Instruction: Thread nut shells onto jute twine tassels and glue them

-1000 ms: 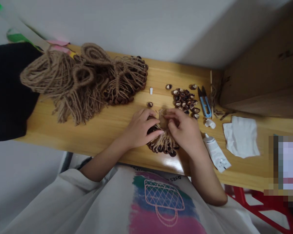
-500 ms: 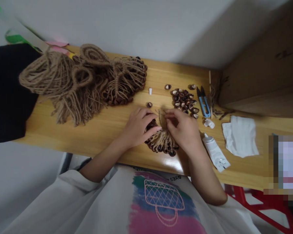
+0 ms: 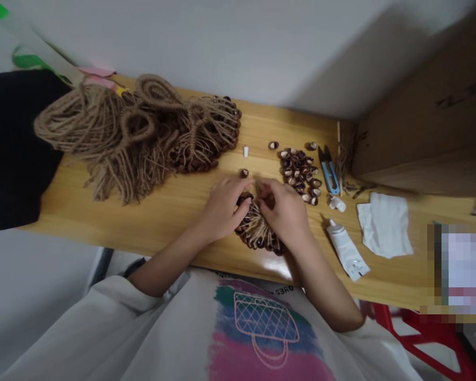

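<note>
A long pale wooden tabletop (image 3: 174, 211) runs across the view, its near edge just in front of the person's white printed shirt (image 3: 222, 328). A brown cardboard box (image 3: 420, 132) closes off its far right end, and a heap of tan jute twine bundles and finished twine-and-shell pieces (image 3: 143, 132) fills the far left. Bare wood lies open between that heap and the hands. A white folded cloth (image 3: 384, 225) rests to the right, with a white glue tube (image 3: 346, 250) near the front edge. A loose pile of small dark brown shells (image 3: 299, 168) sits beyond the right hand, blue-handled thread snips (image 3: 328, 170) just beside it. The left hand (image 3: 222, 209) and right hand (image 3: 285, 211) are both curled, fingers gripping the small round twine-and-shell piece (image 3: 257, 233), which lies close to the near edge. A single shell (image 3: 244, 173) lies just beyond the fingertips.
</note>
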Available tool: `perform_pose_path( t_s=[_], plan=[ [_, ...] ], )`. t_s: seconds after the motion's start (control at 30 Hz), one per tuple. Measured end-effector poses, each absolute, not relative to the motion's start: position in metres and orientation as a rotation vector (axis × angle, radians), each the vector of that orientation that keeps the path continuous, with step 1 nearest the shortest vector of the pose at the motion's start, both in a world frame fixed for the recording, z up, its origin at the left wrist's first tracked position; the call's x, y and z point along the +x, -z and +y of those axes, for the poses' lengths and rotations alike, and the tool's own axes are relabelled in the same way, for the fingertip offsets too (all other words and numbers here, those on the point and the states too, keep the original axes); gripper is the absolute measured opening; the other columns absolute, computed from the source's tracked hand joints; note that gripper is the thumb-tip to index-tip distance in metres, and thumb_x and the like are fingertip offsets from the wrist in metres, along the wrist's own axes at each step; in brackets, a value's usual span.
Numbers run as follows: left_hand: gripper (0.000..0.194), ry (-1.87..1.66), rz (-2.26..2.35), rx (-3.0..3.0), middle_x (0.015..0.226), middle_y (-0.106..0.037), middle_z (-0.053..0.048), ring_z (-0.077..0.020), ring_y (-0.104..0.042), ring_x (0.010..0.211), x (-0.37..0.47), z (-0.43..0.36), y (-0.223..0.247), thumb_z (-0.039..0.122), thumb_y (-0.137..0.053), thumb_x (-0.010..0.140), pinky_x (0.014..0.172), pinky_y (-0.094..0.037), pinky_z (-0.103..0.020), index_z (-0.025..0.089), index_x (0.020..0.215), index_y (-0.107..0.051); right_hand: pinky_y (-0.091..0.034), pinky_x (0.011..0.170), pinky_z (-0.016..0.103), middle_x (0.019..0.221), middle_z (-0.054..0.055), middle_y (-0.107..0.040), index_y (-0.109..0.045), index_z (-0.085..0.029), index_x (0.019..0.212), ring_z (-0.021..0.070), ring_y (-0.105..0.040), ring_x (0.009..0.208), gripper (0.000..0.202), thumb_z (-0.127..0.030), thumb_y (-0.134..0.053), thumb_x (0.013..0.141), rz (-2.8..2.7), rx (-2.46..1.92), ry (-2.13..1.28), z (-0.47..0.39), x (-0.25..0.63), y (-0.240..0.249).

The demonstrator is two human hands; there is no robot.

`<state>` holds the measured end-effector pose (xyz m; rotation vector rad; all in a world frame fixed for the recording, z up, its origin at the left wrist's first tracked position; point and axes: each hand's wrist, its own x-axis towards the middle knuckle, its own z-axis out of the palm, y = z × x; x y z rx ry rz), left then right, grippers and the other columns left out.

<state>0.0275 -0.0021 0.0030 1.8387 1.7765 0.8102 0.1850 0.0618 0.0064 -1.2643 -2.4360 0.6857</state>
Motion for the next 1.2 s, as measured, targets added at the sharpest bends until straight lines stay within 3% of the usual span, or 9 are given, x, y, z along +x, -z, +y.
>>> perform_pose_path(
  t_s=[0.27,0.43,0.73,1.0,1.2],
  plan=[
    [0.042,-0.778,1.731,1.823,0.113,-0.069,-0.009,-0.0272,-0.058,0.107,0.029,-0.003,-0.006,0.012,-0.047,0.086,0.097,-0.045,-0.047,0.014,0.128,-0.054,-0.043,0.071,0.022,0.082,-0.001,-0.063,-0.06,-0.015,0.114,0.0113,-0.058,0.075,0.04,-0.009,-0.055,0.075,-2.222,-1.184,-1.02,0.063,0.188,-0.007],
    [0.035,-0.79,1.647,1.9,0.115,-0.068,-0.011,-0.0279,-0.057,0.108,0.028,-0.002,-0.002,0.014,-0.046,0.088,0.097,-0.046,-0.049,0.013,0.121,-0.06,-0.044,0.069,0.019,0.08,-0.003,-0.062,-0.058,-0.015,0.113,0.0083,-0.059,0.069,0.037,-0.01,-0.054,0.076,-2.138,-1.151,-1.137,0.063,0.191,-0.009],
    [0.035,-0.954,1.548,1.887,0.117,-0.068,-0.009,-0.0243,-0.059,0.111,0.026,-0.003,0.004,0.011,-0.052,0.084,0.102,-0.046,-0.048,0.017,0.117,-0.064,-0.049,0.09,0.031,0.1,0.001,-0.067,-0.06,-0.014,0.114,0.0166,-0.064,0.096,0.034,-0.013,-0.048,0.082,-2.229,-1.139,-0.975,0.063,0.193,-0.008],
    [0.033,-1.17,1.468,1.916,0.107,-0.072,-0.008,-0.0215,-0.063,0.102,0.024,-0.003,0.003,0.005,-0.055,0.081,0.096,-0.05,-0.043,0.016,0.11,-0.068,-0.049,0.087,0.03,0.096,0.002,-0.067,-0.061,-0.014,0.11,0.0173,-0.063,0.092,0.033,-0.013,-0.046,0.081,-2.261,-1.145,-0.852,0.064,0.194,-0.007],
    [0.029,-1.252,1.428,1.923,0.1,-0.073,-0.006,-0.0195,-0.064,0.095,0.024,-0.003,0.0,0.004,-0.055,0.081,0.09,-0.052,-0.04,0.017,0.103,-0.069,-0.047,0.084,0.029,0.095,0.003,-0.067,-0.054,-0.014,0.11,0.0179,-0.063,0.093,0.03,-0.015,-0.047,0.081,-2.22,-1.192,-0.9,0.064,0.194,-0.007]
  ],
)
